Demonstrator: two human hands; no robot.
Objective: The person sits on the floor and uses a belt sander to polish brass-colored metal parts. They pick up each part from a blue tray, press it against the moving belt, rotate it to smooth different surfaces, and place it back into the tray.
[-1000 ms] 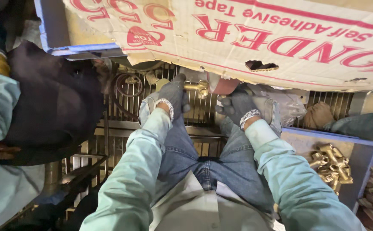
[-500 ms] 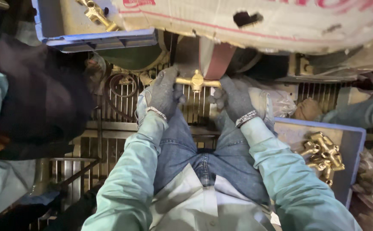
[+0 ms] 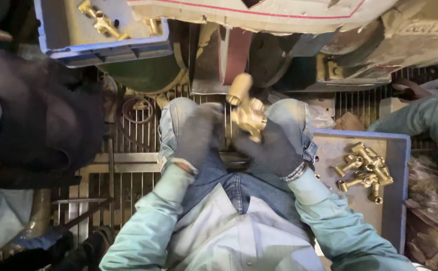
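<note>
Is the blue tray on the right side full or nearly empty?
Nearly empty: the blue tray holds only a small cluster of brass fittings near its upper end, the rest of its floor showing bare.

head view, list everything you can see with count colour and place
brass fitting: one, gold, held above the knees
brass fittings: a pile, gold, in the right tray
blue tray: one, right of the lap
blue crate: one, top left, holding brass parts
sanding belt: one, dark red, top centre
metal grate: grey, under the legs
co-worker: one, dark clothing, left edge
left hand: dark glove, beside the fitting
right hand: dark glove, gripping the fitting
</note>
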